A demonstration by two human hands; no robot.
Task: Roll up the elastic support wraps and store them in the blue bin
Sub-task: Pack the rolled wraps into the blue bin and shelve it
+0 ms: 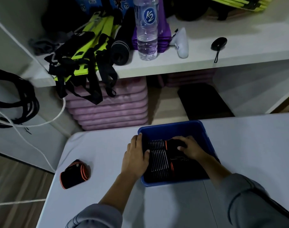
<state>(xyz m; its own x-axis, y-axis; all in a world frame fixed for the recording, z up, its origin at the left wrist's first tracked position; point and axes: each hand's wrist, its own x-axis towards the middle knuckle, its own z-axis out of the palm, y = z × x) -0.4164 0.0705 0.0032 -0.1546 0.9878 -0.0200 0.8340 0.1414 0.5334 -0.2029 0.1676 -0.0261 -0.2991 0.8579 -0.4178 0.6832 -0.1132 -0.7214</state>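
White tabletop (pixel 239 145): L hand (pixel 135 155) fingers hook blue plastic bin (pixel 170 125) rim, R hand (pixel 189 148) fingers clamp rolled wrap (pixel 172 143).

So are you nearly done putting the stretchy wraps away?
Nearly. Some black elastic wraps already lie in the blue plastic bin. The right hand grips another rolled black wrap inside it, while the left hand holds the bin's rim. One rolled black-and-orange wrap sits on the white table, not yet stored; no others show.

Blue bin (pixel 171 129); black wrap (pixel 74 174) w/ orange edging; purple mats (pixel 111 107); neon-yellow/black straps (pixel 84 53).
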